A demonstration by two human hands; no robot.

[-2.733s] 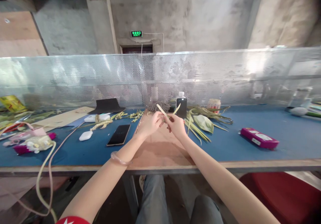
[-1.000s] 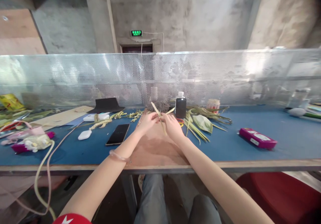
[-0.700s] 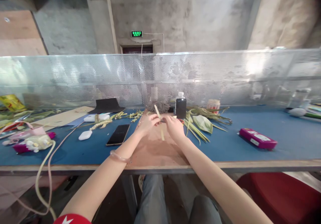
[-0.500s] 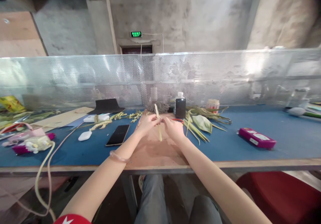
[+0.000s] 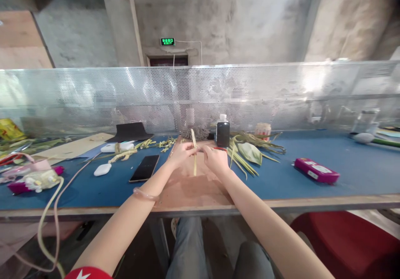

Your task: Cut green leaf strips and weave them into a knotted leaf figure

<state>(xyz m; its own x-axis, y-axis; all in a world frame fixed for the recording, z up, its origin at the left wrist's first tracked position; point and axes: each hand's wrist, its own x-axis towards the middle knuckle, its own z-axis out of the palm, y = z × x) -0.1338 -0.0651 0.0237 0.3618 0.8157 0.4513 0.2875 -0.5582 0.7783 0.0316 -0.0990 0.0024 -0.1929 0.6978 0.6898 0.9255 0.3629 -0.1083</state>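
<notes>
A narrow, pale yellow-green plant strip [image 5: 195, 165] stands almost upright over the wooden board [image 5: 187, 193], its top leaning slightly left. The fingers of my left hand [image 5: 181, 153] are pinched around its middle. My right hand [image 5: 216, 158] is closed at the same spot from the right, fingertips close against those of the left. What exactly the right fingertips grip is too small to make out. Long green stalks and leaves [image 5: 245, 162] lie just right of my right hand, and a bit of red-orange handle shows behind it.
A dark bottle with a white cap [image 5: 223, 133] stands behind the board, beside a grey fibrous clump [image 5: 200, 133]. On the left lie a phone [image 5: 144, 168], a white case [image 5: 102, 169], plant scraps [image 5: 168, 144] and cables [image 5: 56, 212]. A purple packet [image 5: 316, 170] lies right.
The strip has turned and looks narrower below the fingers, its lower end a little further left. Both hands stay together at its middle. The whole view has shifted slightly.
</notes>
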